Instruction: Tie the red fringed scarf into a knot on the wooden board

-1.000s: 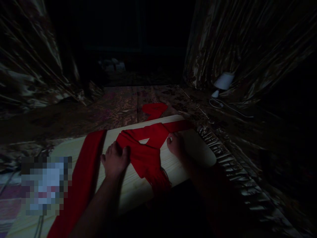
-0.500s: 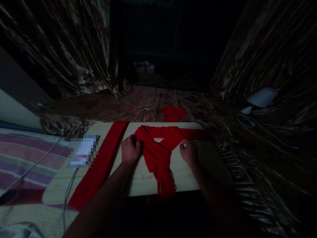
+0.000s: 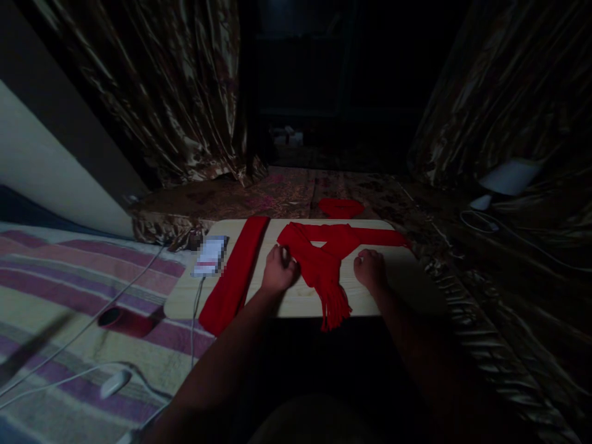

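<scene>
A red fringed scarf (image 3: 330,262) lies looped on a light wooden table (image 3: 361,299), its two strands crossing and the tassels pointing toward me over the near edge. My left hand (image 3: 279,271) rests, fingers curled, right beside the scarf's left edge; it is too dark to tell whether it touches. On the right, my right hand (image 3: 370,269) is a loose fist on the wood, slightly apart from the cloth, with nothing visible in it. A second red length of cloth (image 3: 235,274) runs along the table's left part, past my left hand.
A phone (image 3: 210,256) with a cable lies at the table's left. Striped bedding (image 3: 55,296) holds a red cup-like object (image 3: 123,320), cables and a white plug-like piece (image 3: 115,383). More red fabric (image 3: 341,208) lies beyond the table. A white lamp (image 3: 511,177) stands right, near dark curtains.
The view has shifted, so the table and scarf sit farther right and slightly higher in the picture. Both hands remain beside the scarf, which keeps its shape.
</scene>
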`<state>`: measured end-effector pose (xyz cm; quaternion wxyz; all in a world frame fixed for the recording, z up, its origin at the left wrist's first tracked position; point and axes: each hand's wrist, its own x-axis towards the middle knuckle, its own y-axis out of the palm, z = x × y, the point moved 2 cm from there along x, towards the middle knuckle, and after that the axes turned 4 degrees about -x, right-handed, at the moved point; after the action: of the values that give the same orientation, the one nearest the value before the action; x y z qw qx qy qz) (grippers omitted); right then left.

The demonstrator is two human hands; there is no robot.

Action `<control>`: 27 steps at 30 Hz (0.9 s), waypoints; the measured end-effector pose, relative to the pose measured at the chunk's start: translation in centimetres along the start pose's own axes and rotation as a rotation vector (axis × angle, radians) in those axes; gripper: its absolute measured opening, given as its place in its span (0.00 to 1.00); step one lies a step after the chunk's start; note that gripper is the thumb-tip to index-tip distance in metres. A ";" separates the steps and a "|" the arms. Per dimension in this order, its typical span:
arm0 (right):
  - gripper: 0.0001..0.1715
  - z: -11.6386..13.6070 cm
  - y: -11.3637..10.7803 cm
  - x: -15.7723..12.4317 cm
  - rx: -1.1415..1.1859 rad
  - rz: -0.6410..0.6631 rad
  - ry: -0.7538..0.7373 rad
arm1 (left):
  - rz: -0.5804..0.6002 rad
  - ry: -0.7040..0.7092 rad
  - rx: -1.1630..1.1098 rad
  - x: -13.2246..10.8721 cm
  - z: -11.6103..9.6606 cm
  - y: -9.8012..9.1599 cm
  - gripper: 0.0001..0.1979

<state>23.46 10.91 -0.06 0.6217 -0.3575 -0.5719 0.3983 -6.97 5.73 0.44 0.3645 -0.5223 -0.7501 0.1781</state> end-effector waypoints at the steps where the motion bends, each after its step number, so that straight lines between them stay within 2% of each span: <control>1: 0.11 0.2 -0.2 -0.3 -0.016 -0.001 -0.011 | 0.006 0.017 0.019 -0.4 -0.2 0.0 0.27; 6: 0.12 1.1 -1.4 -1.2 -0.074 0.024 -0.035 | 0.044 0.163 0.158 -0.6 -0.8 0.4 0.18; 10: 0.12 1.4 -1.8 -1.2 -0.090 0.032 -0.029 | 0.060 0.250 0.233 -0.4 -1.0 0.5 0.16; 21: 0.11 1.6 -2.1 -1.4 -0.078 0.065 0.002 | 0.062 0.248 0.264 -0.2 -0.4 0.5 0.16; 27: 0.11 1.7 -2.3 -1.4 -0.069 0.056 0.017 | 0.088 0.157 0.263 0.2 -0.7 0.4 0.21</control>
<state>21.96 8.64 1.56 0.6027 -0.3978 -0.5696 0.3925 -6.20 5.97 0.70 0.4792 -0.5146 -0.6659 0.2494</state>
